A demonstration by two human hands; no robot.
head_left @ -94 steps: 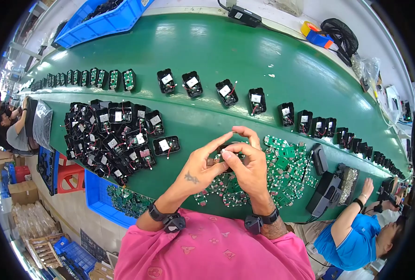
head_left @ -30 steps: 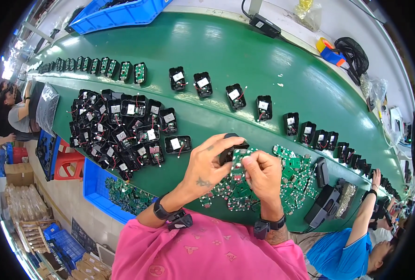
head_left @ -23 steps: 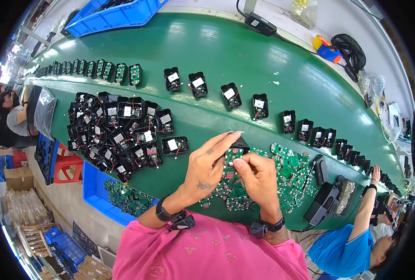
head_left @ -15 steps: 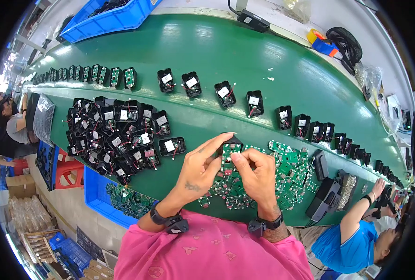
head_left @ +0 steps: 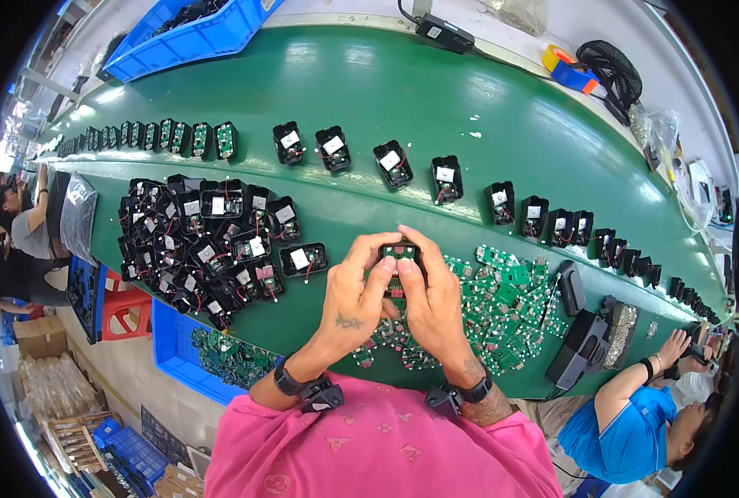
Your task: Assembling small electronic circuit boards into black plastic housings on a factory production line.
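Between both hands is a small black plastic case [head_left: 399,242] with a circuit board [head_left: 400,251] in it. My left hand [head_left: 351,290] wraps the case's left side, fingers curled around it. My right hand [head_left: 434,303] closes around the right side. Both thumbs lie side by side, pressed on the board and covering much of it. Right under and beside my hands spreads a heap of loose green circuit boards [head_left: 506,307]. To the left lies a pile of black cases [head_left: 207,249] with white-topped parts and red wires; one single case [head_left: 304,261] lies nearest my left hand.
Spaced-out open cases [head_left: 393,164] run across the green table [head_left: 369,100]; those at far left hold green boards. A blue bin [head_left: 187,41] stands at the back, another blue tray [head_left: 166,344] at the near left. A black device [head_left: 579,349] lies right, near a co-worker's hand [head_left: 674,346].
My right hand has moved left around the case, and my left thumb has come down beside the right one. The board in the case is now more covered.
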